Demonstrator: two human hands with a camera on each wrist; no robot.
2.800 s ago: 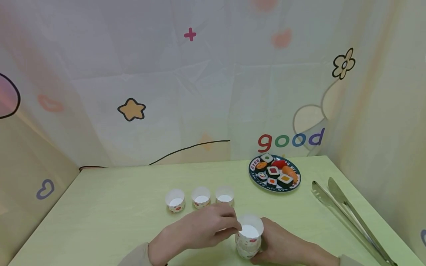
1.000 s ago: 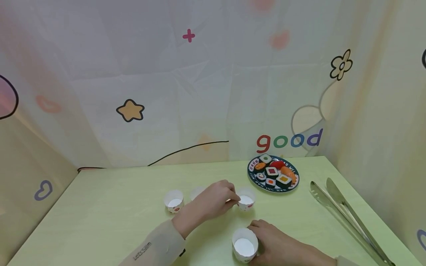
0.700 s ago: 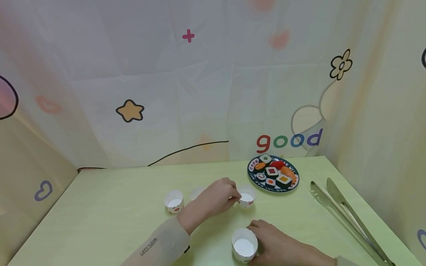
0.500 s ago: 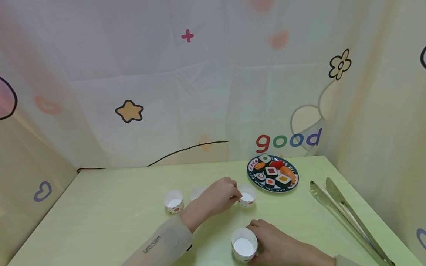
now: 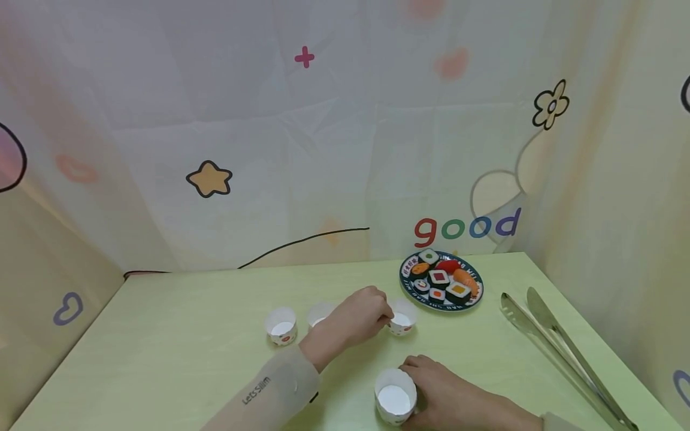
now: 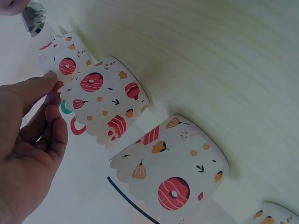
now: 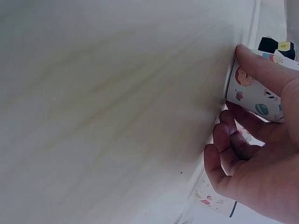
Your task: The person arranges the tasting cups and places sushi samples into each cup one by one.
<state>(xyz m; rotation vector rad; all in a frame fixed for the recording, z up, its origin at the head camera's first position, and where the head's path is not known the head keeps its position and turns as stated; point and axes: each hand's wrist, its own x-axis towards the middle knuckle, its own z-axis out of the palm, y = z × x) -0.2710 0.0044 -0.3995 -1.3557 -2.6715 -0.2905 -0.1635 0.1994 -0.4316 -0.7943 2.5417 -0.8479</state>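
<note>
Left hand [image 5: 358, 314] has moved since the earliest frame from lower centre to the right end of the cup row, where an end cup [image 5: 402, 323] now stands upright. Thumb and finger pinch its rim. Right hand [image 5: 444, 392], lower centre, grips a near cup [image 5: 395, 400]. Three further cups [image 5: 281, 329] extend left, one hidden behind the left hand. Sushi plate [image 5: 439, 306] and tongs [image 5: 571, 359] occupy the table's [image 5: 188, 335] right side.

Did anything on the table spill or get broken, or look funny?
No, nothing stands out. The cups that show stand upright, with no rips or spills that I can see. The sushi plate and the metal tongs lie on the table without tipping over.
</note>
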